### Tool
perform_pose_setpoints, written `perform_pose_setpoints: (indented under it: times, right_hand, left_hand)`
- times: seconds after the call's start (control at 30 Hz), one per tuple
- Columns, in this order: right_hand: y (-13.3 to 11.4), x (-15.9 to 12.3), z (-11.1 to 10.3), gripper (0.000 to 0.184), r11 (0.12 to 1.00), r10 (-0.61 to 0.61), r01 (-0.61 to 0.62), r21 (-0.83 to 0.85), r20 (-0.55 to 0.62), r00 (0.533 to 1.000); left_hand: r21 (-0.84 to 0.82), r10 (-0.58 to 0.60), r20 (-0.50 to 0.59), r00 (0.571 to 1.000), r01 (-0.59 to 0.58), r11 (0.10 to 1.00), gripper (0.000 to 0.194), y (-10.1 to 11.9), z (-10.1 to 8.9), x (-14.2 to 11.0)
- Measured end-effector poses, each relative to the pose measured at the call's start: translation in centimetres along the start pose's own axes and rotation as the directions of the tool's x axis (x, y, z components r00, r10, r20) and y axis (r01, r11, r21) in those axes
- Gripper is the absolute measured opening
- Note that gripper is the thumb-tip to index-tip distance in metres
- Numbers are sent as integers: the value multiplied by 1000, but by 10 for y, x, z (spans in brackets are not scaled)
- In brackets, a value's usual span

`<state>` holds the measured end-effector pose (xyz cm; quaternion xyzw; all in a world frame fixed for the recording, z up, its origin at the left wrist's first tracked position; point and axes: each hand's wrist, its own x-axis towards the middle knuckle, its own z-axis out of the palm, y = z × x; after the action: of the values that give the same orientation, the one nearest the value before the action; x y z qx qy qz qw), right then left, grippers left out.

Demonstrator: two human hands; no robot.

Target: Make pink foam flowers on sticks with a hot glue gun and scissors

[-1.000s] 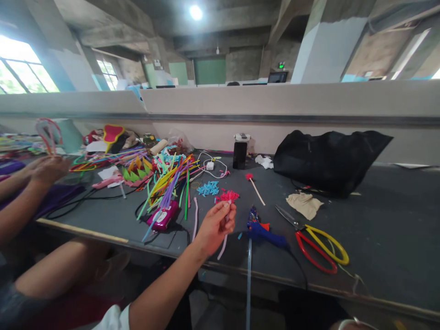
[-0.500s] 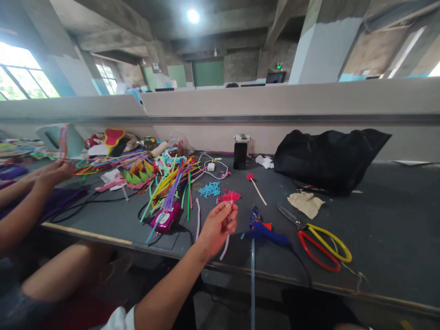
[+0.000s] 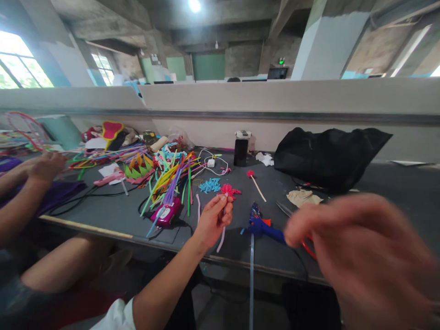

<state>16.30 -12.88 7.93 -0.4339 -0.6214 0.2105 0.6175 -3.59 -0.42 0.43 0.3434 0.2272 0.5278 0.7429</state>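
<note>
My left hand [image 3: 213,221] is closed in a pinch on a pale pink pipe cleaner [image 3: 221,239], whose lower end hangs below the fingers. Just beyond the fingertips are red-pink fuzzy pieces [image 3: 228,189]; whether some are in the pinch I cannot tell. My right hand [image 3: 360,247] is large, close to the camera and smeared by motion, so its fingers are unclear. It covers most of the scissors [image 3: 309,247], of which part of a red handle and a blade show. Between my hands lies a blue glue gun [image 3: 266,229] with a clear glue stick [image 3: 252,279] sticking out.
A red-tipped stick [image 3: 258,189] and blue pieces [image 3: 210,185] lie farther back. Pipe cleaners [image 3: 172,183] are heaped at left by a magenta box [image 3: 167,213]. A phone [image 3: 241,152] and black bag [image 3: 330,158] stand behind. Another person's hands [image 3: 46,167] work at far left.
My right hand has come into view at the right, over the scissors. My left hand has shifted slightly left and up, the pale pink pipe cleaner moving with it.
</note>
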Motion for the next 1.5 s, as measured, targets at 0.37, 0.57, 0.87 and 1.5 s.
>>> perform_pose_setpoints:
  times: [0.37,0.57,0.87,1.5]
  right_hand:
    - [134,2,21,48,375,487,166,-912,347,802]
    - [131,6,27,44,467,519,141,-873,399,756]
    - [111,23,6,36,825,515,-418,-380,201,833]
    - [93,2,36,54,807,589,-586,-76,197,784]
  left_hand:
    - [-8,11,-48,999,-12,1000,22,9,4,-2]
    - [-27,-4,-53,999,3,1000,23,4,4,-2]
    - [3,-18,-120,993,19,1000,27,4,6,-4]
    - [23,-51,-85,995,54,998,27,-6,10,-7]
